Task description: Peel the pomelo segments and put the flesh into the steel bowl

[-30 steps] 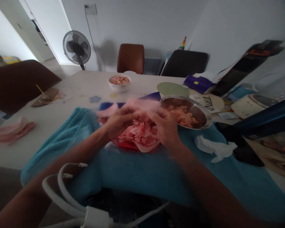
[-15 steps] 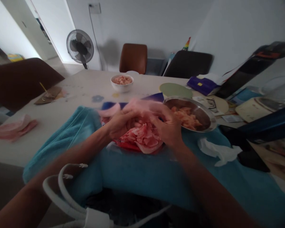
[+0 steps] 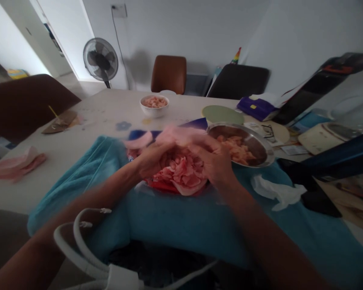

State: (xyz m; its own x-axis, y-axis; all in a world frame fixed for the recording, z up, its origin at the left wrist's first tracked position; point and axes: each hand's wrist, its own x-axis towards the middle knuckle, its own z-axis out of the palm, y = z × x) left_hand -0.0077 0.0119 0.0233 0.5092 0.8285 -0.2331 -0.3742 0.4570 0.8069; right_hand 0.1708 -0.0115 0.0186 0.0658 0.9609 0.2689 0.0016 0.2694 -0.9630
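Observation:
My left hand and my right hand meet over a heap of pink peelings, which look like pomelo skins and membranes. Both are closed, fingertips curled toward each other around a small pinkish piece of pomelo, blurred and partly hidden by the fingers. The heap rests on red and blue plastic on a teal towel. Larger pale pink rind pieces lie just behind the hands. Right of my right hand, a steel bowl holds orange-pink pulp pieces.
A white bowl of similar pulp stands farther back. Pink rind lies on the table at left. A crumpled white tissue and a black flat object are at right. A green round mat and purple packet sit behind.
My fingers have shifted slightly over the heap, and the right fingers look drawn in a little closer. The view has moved slightly; the bowls and heap stay put.

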